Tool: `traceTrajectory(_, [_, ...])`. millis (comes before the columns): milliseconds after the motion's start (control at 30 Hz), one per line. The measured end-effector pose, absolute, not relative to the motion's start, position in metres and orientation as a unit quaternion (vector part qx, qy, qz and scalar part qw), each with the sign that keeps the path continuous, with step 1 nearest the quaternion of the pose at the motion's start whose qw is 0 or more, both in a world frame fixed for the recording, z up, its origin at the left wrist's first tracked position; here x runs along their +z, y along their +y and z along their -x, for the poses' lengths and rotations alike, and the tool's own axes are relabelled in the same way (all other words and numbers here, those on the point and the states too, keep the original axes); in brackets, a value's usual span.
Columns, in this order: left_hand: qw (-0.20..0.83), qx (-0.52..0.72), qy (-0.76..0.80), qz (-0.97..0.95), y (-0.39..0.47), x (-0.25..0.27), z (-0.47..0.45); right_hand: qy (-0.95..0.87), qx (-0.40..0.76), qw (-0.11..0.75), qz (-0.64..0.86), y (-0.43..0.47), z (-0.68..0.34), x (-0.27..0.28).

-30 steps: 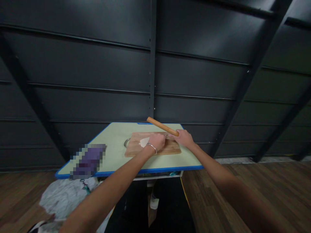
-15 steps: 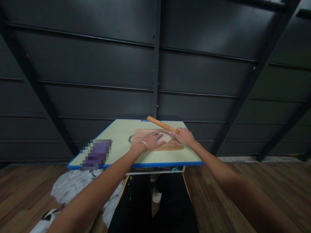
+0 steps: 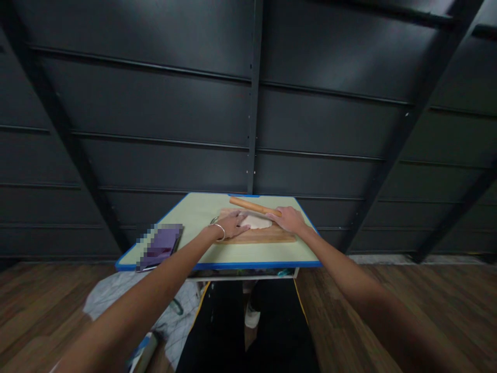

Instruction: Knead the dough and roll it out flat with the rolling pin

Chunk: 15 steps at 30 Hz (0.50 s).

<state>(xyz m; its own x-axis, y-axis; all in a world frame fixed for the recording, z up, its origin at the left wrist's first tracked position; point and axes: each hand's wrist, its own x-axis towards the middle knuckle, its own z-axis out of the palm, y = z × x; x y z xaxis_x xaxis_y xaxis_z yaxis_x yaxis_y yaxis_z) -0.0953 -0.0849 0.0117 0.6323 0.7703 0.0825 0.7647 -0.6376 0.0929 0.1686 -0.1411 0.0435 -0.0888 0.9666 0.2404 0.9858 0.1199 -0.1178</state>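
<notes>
Here, a person leans over a wooden board (image 3: 256, 235) set on a pale green, blue-edged table (image 3: 194, 251), both arms stretched forward. A flat, pale piece of dough (image 3: 256, 222) lies on the board, toward its far edge. The left hand (image 3: 232, 224), a bangle at its wrist, rests flat on the dough's left side, fingers held loosely together. The right hand (image 3: 289, 219) grips one end of a rolling pin (image 3: 253, 206), fingers wrapped around it, and the pin slants across the far edge of the board just above the dough. With only one end held, the pin could tip or roll off the far side of the board. The left fingertips lie close beneath it and could be caught if it comes down. A blurred purple object (image 3: 160, 246) sits well left of the board.
</notes>
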Motion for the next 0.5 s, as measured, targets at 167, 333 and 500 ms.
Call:
traceTrajectory(167, [0.011,0.07,0.422,-0.904,-0.09,0.013,0.083,-0.733,-0.033,0.136,0.666,-0.142,-0.169,0.044])
traceTrajectory(333, [0.017,0.054,0.426,-0.903,-0.099,0.021,0.084,-0.745,-0.033,0.151,0.649,-0.145,-0.168,0.041])
traceTrajectory(500, [0.065,0.092,0.485,-0.868,-0.101,0.052,0.103,-0.752,-0.021,0.167,0.637,-0.142,-0.164,0.033])
